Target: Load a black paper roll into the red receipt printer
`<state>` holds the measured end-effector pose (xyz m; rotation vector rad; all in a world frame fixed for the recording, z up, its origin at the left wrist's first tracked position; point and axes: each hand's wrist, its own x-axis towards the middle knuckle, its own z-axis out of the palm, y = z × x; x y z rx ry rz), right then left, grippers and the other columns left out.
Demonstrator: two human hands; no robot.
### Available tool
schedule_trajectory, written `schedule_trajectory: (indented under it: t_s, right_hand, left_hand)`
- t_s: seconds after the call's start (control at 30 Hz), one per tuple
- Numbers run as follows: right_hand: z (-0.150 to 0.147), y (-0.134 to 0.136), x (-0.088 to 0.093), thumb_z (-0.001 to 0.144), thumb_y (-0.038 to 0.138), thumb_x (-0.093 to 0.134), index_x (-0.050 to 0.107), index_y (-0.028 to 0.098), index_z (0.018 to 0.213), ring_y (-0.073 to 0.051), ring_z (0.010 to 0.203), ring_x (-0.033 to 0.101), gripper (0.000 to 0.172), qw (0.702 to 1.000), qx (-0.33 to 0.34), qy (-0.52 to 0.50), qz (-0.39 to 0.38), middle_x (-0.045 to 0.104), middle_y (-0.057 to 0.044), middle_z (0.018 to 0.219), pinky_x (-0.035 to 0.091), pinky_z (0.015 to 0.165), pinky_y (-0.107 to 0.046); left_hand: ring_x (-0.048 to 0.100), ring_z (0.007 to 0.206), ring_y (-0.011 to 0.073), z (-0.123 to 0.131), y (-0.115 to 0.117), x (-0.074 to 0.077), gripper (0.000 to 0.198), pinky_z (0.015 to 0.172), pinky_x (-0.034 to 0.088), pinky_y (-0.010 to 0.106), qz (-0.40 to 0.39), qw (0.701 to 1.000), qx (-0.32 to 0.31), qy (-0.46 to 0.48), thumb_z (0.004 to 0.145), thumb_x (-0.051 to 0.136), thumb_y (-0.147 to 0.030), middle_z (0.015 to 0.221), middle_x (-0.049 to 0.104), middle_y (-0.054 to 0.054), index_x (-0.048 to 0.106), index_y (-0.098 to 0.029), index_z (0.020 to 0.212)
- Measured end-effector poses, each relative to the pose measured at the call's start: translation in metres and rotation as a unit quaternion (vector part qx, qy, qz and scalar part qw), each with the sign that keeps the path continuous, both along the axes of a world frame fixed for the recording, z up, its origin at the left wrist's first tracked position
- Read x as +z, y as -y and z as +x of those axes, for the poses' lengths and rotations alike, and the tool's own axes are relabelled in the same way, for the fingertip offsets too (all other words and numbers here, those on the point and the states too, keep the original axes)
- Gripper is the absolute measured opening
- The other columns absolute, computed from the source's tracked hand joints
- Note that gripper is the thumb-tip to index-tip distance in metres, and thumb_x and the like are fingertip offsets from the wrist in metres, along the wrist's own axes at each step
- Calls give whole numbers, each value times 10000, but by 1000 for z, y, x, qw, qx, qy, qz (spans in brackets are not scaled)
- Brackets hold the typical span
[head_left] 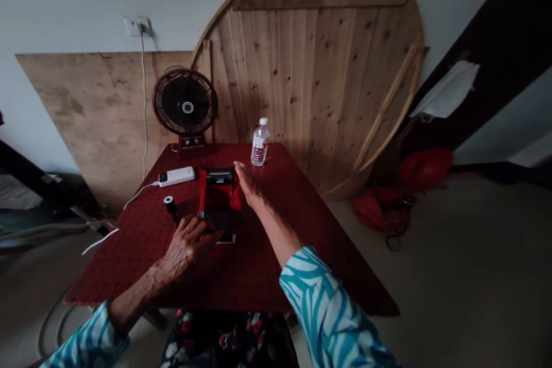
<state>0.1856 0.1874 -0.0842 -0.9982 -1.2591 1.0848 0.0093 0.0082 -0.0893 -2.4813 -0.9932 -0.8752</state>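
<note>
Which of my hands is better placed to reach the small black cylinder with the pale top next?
Probably your left hand: it is close to the cylinder, while your right hand is across the red and black device, beside its right edge.

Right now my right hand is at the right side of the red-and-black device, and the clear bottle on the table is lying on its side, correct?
Not quite: the clear bottle on the table is standing upright, as the head view shows. Your right hand is indeed at the right side of the red-and-black device.
</note>
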Motion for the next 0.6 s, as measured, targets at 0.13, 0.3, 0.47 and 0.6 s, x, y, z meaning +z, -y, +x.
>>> schedule_trajectory:
  t_s: [0.13, 0.3, 0.47, 0.6]
  right_hand:
    - [-1, 10, -4, 845, 727, 469, 705, 230, 767, -272, 977, 673, 556, 1000, 4, -4, -24, 726, -75, 922, 504, 973, -490]
    - [8, 50, -30, 802, 475, 583, 738, 238, 859, -256, 1181, 611, 289, 998, -18, -33, 52, 711, -52, 1144, 427, 1095, -452]
    - [8, 74, -56, 737, 348, 610, 692, 250, 1112, -263, 1216, 587, 396, 997, -39, -62, -7, 690, -44, 1257, 407, 1119, -474]
    - [5, 76, -60, 749, 366, 624, 668, 254, 1146, -268, 1182, 611, 415, 995, -38, -90, -31, 702, -50, 1253, 451, 1075, -474]
  left_hand:
    - [612, 964, 239, -5, 3, -7, 401, 909, 423, 428, -24, 1000, 4, -6, 936, 555, -124, 1038, 713, 81, 640, -260, 1304]
    - [608, 1010, 253, -4, 10, -8, 328, 935, 422, 438, -32, 999, -9, 16, 941, 573, -182, 1082, 709, 97, 657, -231, 1254]
    - [627, 1006, 241, -5, 6, -3, 241, 935, 442, 421, -108, 986, -7, 125, 976, 561, -331, 1057, 727, 85, 712, -221, 1128]
    - [620, 1134, 262, -5, -22, 5, 346, 958, 474, 410, -271, 869, 103, 401, 968, 532, -417, 1216, 704, 95, 679, -221, 1212]
